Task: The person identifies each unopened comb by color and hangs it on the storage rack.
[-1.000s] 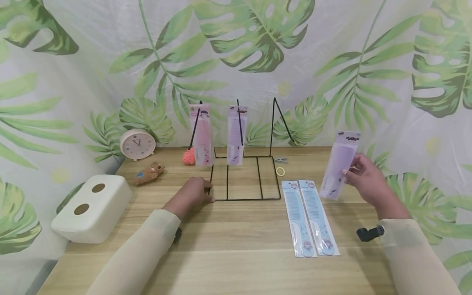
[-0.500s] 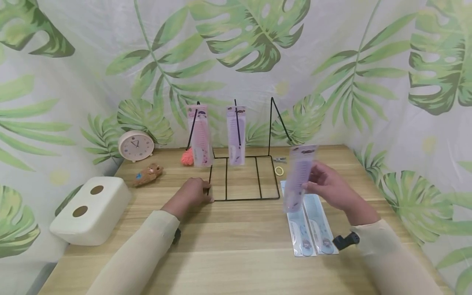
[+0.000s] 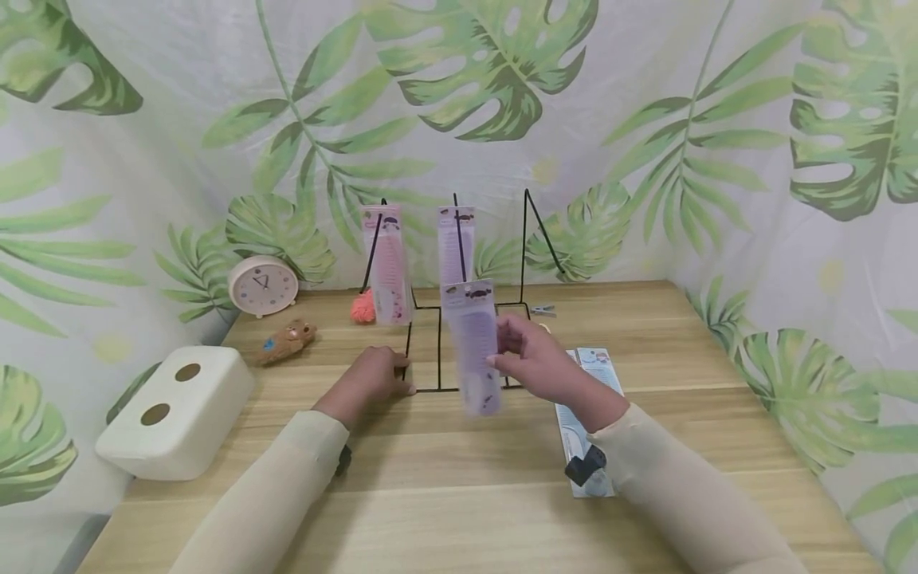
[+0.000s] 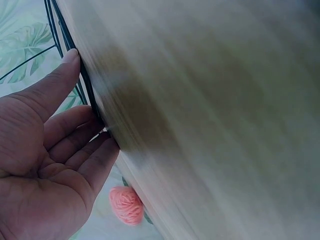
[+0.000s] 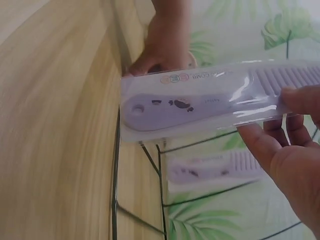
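My right hand (image 3: 534, 359) pinches a purple comb in a clear packet (image 3: 475, 351) by its right edge, upright in front of the black wire display rack (image 3: 440, 351). In the right wrist view the packaged comb's handle (image 5: 165, 107) crosses the middle. Another packaged purple comb (image 3: 448, 239) hangs on the rack's middle hook, partly covered by the held one. A packaged pink comb (image 3: 390, 271) hangs on the left hook, while the right hook (image 3: 545, 231) carries nothing. My left hand (image 3: 371, 375) holds the rack's front left base corner between thumb and fingers; the left wrist view shows the thumb (image 4: 70, 62) against the wire.
Packaged blue combs (image 3: 602, 367) lie right of the rack, partly under my right forearm. Behind are a grey clip (image 3: 543, 310) and a mostly hidden yellow ring. Leftward stand a coral yarn ball (image 3: 362, 307), clock (image 3: 263, 285), brown bear toy (image 3: 288, 341) and white box (image 3: 179, 410).
My right hand has carried the packaged purple comb leftward from the table's right side, over the blue combs, to the front of the rack's middle. The left hand has stayed on the rack.
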{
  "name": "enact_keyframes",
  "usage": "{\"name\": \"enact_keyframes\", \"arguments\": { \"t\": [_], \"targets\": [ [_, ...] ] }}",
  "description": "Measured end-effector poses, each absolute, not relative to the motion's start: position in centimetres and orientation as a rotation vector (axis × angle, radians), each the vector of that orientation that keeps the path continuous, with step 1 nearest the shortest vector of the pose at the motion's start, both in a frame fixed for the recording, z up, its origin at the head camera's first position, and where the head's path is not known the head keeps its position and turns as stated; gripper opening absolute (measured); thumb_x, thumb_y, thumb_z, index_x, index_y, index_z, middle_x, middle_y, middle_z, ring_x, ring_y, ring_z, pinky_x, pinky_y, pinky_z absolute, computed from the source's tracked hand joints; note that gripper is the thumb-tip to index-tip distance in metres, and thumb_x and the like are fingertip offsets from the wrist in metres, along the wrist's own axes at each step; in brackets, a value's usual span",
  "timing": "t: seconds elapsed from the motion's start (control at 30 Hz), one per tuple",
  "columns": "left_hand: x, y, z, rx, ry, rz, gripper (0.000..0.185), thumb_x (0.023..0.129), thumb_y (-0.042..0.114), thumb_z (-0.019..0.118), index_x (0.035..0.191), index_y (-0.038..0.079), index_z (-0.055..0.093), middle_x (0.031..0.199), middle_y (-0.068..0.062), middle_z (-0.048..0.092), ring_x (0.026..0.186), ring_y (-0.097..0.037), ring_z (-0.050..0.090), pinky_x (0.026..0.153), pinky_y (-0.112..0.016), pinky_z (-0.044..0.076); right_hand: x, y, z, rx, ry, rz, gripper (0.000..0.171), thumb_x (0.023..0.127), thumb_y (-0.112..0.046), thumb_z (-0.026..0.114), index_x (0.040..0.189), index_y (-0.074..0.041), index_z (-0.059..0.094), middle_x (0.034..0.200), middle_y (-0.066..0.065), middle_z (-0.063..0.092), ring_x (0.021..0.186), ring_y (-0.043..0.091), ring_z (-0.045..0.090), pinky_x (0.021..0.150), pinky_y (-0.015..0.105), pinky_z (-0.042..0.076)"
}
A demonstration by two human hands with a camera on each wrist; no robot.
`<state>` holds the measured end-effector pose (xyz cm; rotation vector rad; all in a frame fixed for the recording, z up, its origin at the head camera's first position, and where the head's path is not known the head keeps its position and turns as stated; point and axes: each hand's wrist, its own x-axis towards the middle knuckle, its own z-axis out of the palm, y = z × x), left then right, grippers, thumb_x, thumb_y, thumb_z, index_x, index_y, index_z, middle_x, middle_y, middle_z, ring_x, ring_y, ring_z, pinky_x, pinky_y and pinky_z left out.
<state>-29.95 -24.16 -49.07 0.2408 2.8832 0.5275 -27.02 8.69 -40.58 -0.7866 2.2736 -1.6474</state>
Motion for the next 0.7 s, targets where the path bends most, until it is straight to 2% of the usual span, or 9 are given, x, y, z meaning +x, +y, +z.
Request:
{"name": "enact_keyframes", "arguments": {
  "t": [0.37, 0.7],
  "targets": [
    [-30.2, -24.2, -49.0, 0.230, 2.892, 0.530, 0.060, 0.093, 0.032, 0.089, 0.144, 0.006, 0.071, 0.148, -0.022, 0.067, 0.141, -0.045, 0.060, 0.122, -0.059, 0.046, -27.6, 7.7, -40.6, -0.731, 2.263, -1.678, 0.031, 0.106, -0.002, 0.068, 0.135, -0.009, 0.060, 0.127, 0.015, 0.071, 0.117, 0.028, 0.071, 0.094, 0.046, 0.066],
    [-30.1, -24.1, -49.1, 0.223, 2.874, 0.532, 0.059, 0.094, 0.031, 0.088, 0.145, 0.007, 0.070, 0.151, -0.024, 0.065, 0.144, -0.047, 0.057, 0.124, -0.060, 0.043, -28.3, 7.2, -40.7, -0.610, 2.273, -1.673, 0.034, 0.106, -0.005, 0.069, 0.138, -0.010, 0.058, 0.129, 0.016, 0.068, 0.121, 0.031, 0.070, 0.091, 0.045, 0.067]
  ]
}}
